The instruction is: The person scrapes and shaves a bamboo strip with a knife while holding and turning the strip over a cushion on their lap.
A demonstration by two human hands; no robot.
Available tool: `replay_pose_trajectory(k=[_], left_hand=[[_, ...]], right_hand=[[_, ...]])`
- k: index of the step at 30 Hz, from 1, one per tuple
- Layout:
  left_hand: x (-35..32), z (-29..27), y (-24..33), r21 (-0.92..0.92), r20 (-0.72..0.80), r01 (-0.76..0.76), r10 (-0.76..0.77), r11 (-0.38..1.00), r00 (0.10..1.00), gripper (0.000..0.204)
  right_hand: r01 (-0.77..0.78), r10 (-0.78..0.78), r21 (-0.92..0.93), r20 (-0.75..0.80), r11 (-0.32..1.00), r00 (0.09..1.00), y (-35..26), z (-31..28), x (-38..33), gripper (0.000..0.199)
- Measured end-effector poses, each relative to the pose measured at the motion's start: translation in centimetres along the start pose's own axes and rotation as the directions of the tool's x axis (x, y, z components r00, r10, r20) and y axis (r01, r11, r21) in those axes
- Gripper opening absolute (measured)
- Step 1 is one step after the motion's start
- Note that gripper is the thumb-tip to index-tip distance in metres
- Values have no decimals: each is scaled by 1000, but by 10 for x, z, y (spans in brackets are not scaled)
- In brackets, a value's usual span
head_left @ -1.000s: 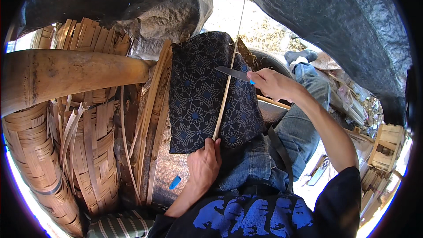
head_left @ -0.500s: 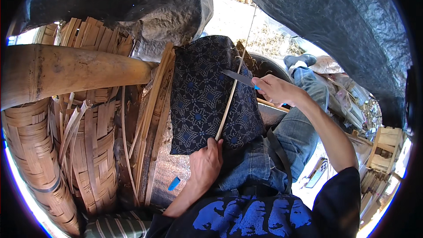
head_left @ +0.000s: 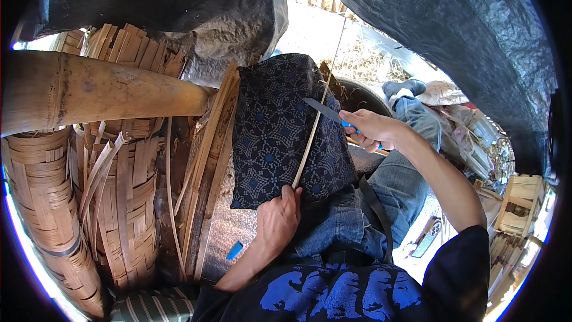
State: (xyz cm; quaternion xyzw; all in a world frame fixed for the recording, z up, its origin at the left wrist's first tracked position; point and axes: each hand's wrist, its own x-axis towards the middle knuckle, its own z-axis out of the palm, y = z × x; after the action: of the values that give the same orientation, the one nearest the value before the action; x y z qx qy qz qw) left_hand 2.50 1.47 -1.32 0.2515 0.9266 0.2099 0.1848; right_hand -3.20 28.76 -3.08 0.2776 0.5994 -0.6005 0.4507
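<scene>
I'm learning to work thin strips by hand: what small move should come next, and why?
Probably the left hand should draw the pale strip gently back: it pinches the near end, while the right hand holds the knife across the strip, above the patterned cloth.

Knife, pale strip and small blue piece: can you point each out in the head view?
Knife (head_left: 330, 114): head view, on the blade.
Pale strip (head_left: 307, 149): head view, on the stretch below the blade.
Small blue piece (head_left: 235, 250): head view, on its middle.
</scene>
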Motion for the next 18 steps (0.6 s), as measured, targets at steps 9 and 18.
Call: replay_pose_trajectory(k=[9,18], left_hand=[[-5,-2,-2,-45,-34,-18,17,999,999,25],[3,-7,-4,-191,-15,121,-127,974,992,30]], right_hand=[[181,-268,-496,-110,849,957,10,-5,-6,53],[385,-433,-217,-257,897,864,28,9,19,45]])
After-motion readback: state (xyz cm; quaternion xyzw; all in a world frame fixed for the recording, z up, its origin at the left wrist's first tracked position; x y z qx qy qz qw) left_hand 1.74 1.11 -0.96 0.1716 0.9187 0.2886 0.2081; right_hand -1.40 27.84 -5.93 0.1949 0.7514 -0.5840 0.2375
